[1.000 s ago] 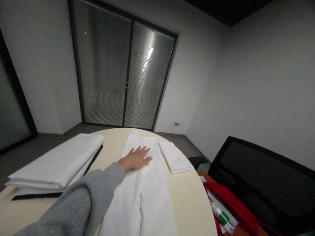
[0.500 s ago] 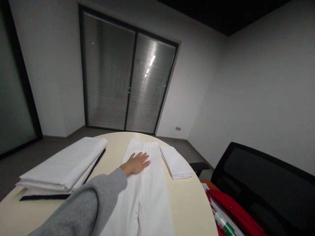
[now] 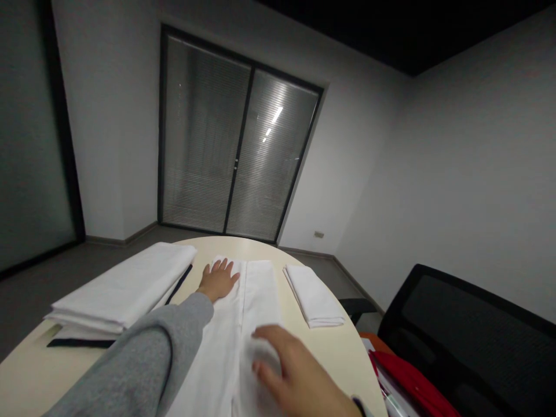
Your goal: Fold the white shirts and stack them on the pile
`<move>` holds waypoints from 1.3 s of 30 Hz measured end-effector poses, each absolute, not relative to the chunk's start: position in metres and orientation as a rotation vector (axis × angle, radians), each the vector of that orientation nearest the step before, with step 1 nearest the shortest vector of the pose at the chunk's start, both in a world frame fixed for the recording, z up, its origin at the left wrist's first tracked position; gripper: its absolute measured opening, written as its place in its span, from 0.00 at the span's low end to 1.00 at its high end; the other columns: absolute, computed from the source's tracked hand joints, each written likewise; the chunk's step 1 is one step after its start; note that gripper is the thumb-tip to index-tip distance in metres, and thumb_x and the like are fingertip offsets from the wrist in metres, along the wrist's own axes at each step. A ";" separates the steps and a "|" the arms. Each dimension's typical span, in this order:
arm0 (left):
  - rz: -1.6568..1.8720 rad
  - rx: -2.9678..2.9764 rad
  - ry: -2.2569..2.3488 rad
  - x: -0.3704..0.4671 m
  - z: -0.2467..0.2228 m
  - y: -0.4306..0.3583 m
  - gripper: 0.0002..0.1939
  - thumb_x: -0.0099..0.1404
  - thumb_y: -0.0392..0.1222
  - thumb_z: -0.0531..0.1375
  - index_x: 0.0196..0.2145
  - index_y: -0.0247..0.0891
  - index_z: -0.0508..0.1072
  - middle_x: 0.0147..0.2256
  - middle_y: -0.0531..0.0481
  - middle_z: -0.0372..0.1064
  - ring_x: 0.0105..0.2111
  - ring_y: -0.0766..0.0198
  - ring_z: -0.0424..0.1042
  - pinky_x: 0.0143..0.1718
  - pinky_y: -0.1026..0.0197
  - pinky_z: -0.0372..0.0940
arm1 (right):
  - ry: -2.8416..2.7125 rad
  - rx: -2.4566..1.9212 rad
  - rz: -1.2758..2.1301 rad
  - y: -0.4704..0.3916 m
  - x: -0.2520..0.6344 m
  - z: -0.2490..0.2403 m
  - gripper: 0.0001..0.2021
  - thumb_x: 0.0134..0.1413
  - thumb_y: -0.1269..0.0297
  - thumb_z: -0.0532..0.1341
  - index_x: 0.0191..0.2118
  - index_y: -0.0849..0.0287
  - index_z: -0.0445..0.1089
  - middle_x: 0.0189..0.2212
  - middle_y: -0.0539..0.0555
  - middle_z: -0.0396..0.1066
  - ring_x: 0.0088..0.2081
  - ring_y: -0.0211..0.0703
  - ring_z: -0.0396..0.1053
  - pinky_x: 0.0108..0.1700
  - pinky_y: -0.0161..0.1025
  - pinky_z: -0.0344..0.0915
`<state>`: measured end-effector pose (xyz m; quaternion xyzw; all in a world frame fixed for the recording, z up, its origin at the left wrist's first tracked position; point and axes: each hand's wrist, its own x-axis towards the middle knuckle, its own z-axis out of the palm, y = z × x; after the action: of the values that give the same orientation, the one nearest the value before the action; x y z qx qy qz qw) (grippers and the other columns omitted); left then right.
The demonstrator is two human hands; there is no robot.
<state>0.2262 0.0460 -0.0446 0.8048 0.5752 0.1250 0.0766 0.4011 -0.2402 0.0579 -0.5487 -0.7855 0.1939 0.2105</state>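
A pair of white trousers [image 3: 256, 289] lies lengthwise down the table, a dark seam line or gap running along its middle. My left hand [image 3: 218, 280], in a grey sleeve, rests flat on the trousers' far left part with its fingers spread. Over the near right part of the trousers is my right hand [image 3: 299, 370], somewhat blurred, its thumb and forefinger curved and apart. Whether the right fingertips touch the cloth I cannot tell. A dark band shows at the right wrist.
On the pale round table [image 3: 321, 353], a stack of folded white cloth [image 3: 125, 284] with a dark-edged layer beneath lies left. A smaller folded white cloth [image 3: 313, 295] lies right. Beyond the right edge stand a black mesh chair [image 3: 464, 336] and red items [image 3: 412, 376].
My left hand has shifted left across the trousers. My right hand has come into view from the lower right. The trousers' far right edge sits slightly further left, and the view has tilted a little.
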 end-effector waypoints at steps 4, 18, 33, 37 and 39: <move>0.440 2.407 1.772 0.227 -0.043 0.045 0.34 0.75 0.59 0.46 0.71 0.40 0.61 0.74 0.41 0.48 0.73 0.41 0.45 0.70 0.34 0.41 | -1.738 -1.917 0.332 -0.100 0.421 0.040 0.27 0.63 0.61 0.60 0.65 0.65 0.66 0.63 0.65 0.69 0.62 0.52 0.69 0.64 0.44 0.62; 0.705 2.093 2.122 0.220 -0.035 0.070 0.35 0.69 0.42 0.53 0.71 0.30 0.55 0.64 0.30 0.66 0.62 0.39 0.62 0.59 0.43 0.57 | -1.458 -2.138 0.249 0.014 0.460 -0.024 0.29 0.59 0.62 0.55 0.67 0.56 0.62 0.55 0.58 0.77 0.57 0.52 0.73 0.60 0.49 0.61; 0.698 1.919 2.048 0.213 -0.028 0.085 0.19 0.64 0.42 0.56 0.50 0.45 0.78 0.52 0.41 0.79 0.57 0.42 0.72 0.56 0.43 0.61 | -1.505 -2.172 0.392 0.024 0.463 -0.016 0.19 0.68 0.49 0.61 0.54 0.57 0.75 0.52 0.57 0.77 0.57 0.54 0.71 0.65 0.62 0.57; 0.732 1.852 1.987 0.214 -0.025 0.088 0.12 0.67 0.42 0.58 0.46 0.44 0.78 0.48 0.42 0.79 0.55 0.42 0.74 0.57 0.40 0.61 | -1.486 -2.136 0.393 0.027 0.467 -0.019 0.18 0.69 0.51 0.61 0.54 0.58 0.73 0.54 0.58 0.74 0.58 0.54 0.71 0.65 0.62 0.60; 0.785 1.807 1.938 0.216 -0.022 0.089 0.13 0.71 0.44 0.59 0.50 0.40 0.76 0.50 0.42 0.77 0.54 0.46 0.74 0.57 0.40 0.63 | -1.484 -2.108 0.400 0.029 0.469 -0.021 0.18 0.69 0.52 0.62 0.56 0.59 0.72 0.56 0.58 0.73 0.57 0.54 0.71 0.63 0.61 0.63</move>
<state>0.2155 0.0893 -0.0225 0.6421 0.6889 0.2789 0.1880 0.4690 0.0291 -0.0212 -0.7796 -0.5487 0.1479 0.2631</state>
